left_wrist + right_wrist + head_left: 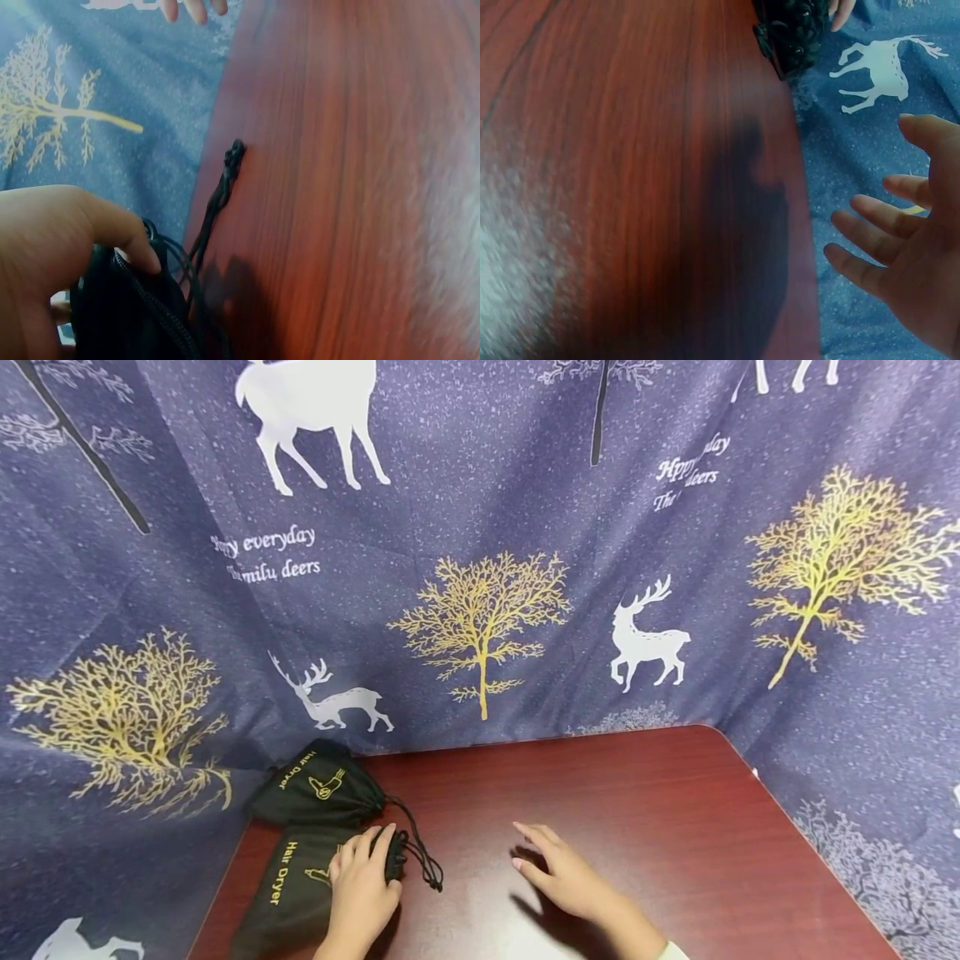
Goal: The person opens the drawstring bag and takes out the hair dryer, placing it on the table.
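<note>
I see, at seven o'clock, the left hand [363,883] pinching the nearer pouch [300,910], presumably steadying it; at five, the right hand [564,872], fingers spread.

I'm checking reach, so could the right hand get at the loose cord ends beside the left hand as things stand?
Probably yes: the right hand is empty, and only bare tabletop shows between it and the cord ends. The left hand grips the nearer bag, clear of those ends.

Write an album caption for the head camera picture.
Left hand grips the nearer black Hair Dryer bag while the right hand hovers over the reddish table.
</note>
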{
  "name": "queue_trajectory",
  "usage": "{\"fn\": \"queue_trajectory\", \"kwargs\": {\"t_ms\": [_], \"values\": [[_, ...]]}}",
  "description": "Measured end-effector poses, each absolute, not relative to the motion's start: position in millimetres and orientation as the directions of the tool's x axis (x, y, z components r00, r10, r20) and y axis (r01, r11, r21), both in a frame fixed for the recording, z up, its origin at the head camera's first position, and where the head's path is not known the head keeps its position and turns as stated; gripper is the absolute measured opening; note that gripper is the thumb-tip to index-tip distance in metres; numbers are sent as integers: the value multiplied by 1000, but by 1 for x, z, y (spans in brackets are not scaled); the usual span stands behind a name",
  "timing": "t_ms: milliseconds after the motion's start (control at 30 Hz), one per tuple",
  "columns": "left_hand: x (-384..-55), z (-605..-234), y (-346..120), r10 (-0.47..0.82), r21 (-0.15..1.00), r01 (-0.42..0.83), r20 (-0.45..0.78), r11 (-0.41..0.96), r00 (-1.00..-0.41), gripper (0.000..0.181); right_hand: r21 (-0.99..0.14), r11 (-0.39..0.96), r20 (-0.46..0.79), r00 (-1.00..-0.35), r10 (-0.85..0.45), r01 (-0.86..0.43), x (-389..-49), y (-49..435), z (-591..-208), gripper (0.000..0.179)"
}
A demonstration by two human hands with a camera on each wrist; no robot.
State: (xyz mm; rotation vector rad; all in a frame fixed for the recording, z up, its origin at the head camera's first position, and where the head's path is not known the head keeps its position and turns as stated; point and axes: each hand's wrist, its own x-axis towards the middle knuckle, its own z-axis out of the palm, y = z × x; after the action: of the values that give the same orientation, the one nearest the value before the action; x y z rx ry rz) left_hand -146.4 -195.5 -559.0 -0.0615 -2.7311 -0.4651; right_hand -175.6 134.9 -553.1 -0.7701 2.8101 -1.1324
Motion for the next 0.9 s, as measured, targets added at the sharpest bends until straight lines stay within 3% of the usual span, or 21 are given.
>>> {"fn": "queue_trajectory", "kwargs": {"t_ms": [267, 633, 900], "values": [[-143, -558, -178, 26, 285, 157, 413, 946, -910, 81, -635, 623, 169, -869, -464, -456, -172, 128, -556, 57], [-136, -557, -161, 43, 283, 141, 324, 949, -945, 81, -619, 619, 168, -851, -497, -483, -166, 121, -556, 55], [-135, -557, -154, 63, 279, 161, 330, 947, -942, 80, -634, 606, 146, -844, -517, -481, -165, 115, -556, 57]]}}
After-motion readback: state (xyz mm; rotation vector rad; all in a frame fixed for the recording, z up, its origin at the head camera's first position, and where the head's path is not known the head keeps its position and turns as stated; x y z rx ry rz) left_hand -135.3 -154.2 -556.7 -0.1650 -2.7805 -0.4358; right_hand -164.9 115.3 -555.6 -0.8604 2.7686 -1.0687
